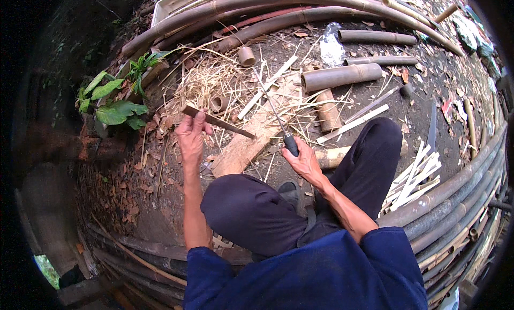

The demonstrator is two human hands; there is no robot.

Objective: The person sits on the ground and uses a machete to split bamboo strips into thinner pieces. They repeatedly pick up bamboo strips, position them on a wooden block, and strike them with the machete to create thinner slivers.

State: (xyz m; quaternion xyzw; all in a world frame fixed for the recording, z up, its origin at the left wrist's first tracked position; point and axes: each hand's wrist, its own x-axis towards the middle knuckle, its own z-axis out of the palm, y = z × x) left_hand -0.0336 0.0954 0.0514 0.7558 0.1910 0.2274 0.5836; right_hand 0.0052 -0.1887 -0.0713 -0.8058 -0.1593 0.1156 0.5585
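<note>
My left hand (191,139) is closed in a pinch round the upper end of a short brown bamboo strip (227,126), which slants down to the right above a wooden board (241,155). In my right hand (305,162) is a knife (274,107), gripped by its black handle. Its long thin blade points up and away, across the board and apart from the strip. The board lies on the ground in front of my bent knees. A pale split strip (266,88) rests along the board's far part.
Curly shavings (206,77) are heaped beyond the board. Cut bamboo tubes (342,77) lie ahead right. A pile of pale strips (413,180) and a saw blade (432,129) are at my right. Long bamboo poles (460,192) border the right side; a leafy plant (115,109) grows left.
</note>
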